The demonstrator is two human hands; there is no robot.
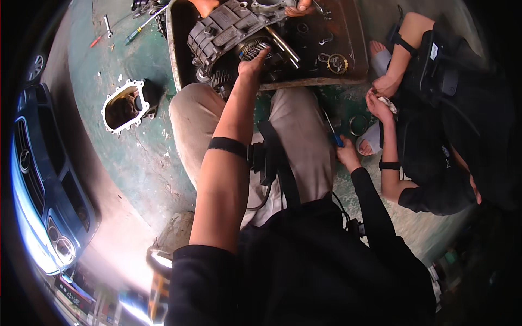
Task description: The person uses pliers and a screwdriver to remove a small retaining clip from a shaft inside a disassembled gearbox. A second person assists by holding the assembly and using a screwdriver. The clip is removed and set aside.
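My left hand [253, 64] is at a toothed metal gear [254, 49] beside the grey gearbox housing [223, 31]. Its thumb lies along the gear, and the other fingers are mostly hidden under it. A long metal shaft [283, 46] slants out just right of that hand. Low beside my right knee, my right hand [348, 154] is closed round the blue handle of a screwdriver [339, 140], its blade pointing up and left. Another person's hands [300, 8] touch the housing at the top edge.
A rusty-edged tray [359, 65] holds the housing, a brass-coloured ring gear [337, 63] and small parts. An open casing [124, 106] and another screwdriver [142, 27] lie on the green floor at left. A co-worker [429, 108] crouches at right, near a metal ring [358, 125].
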